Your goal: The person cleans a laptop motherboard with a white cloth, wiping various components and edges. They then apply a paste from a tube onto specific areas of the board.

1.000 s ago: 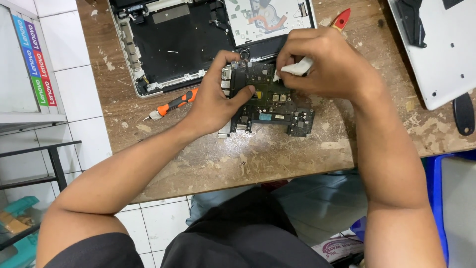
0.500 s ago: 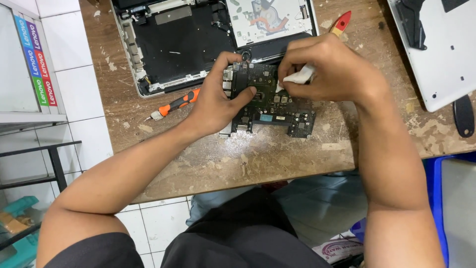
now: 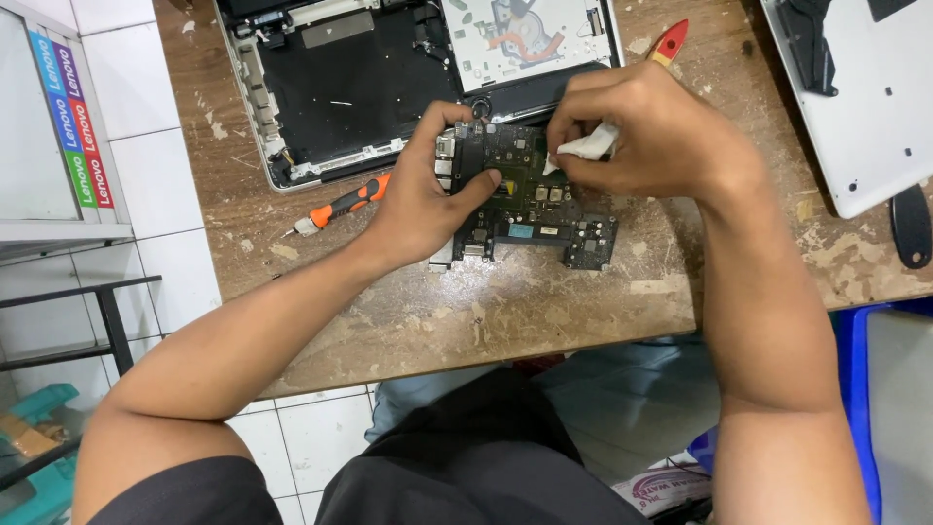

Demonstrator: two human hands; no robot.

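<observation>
Nearest the bottom of the frame I am seeing my own dark lap and both forearms rising toward the middle. My left hand point(image 3: 420, 199) is gripping the circuit board point(image 3: 530, 199) by its left edge, thumb lying across the top face, fingers curled over the far side. My right hand point(image 3: 649, 131) is clenched around a small white wad of cloth point(image 3: 586, 146) and is pressing it onto the upper middle of the board.

The board is lying flat on the worn wooden worktop point(image 3: 505, 311), centre of the frame, just below the opened laptop shell point(image 3: 340, 87). I am judging it light and stiff but fragile: thin, crowded with tiny soldered parts and connectors that could snap or bend. The edges and bare corners look like the safe places to hold, as my left hand is doing now. The cloth is soft and will crumple under any pressure.

An orange-handled screwdriver point(image 3: 342, 204) is resting left of my left hand, just below the shell. Further up, a red-handled tool point(image 3: 669, 41) is peeking out beyond my right knuckles, and a pale laptop cover point(image 3: 865, 107) is sitting at upper right.

My right hand is hiding the board's upper right part and the exact spot being wiped. The shell and cover are both cut off by the frame edges, and the dark object at far right is too unclear to name.
</observation>
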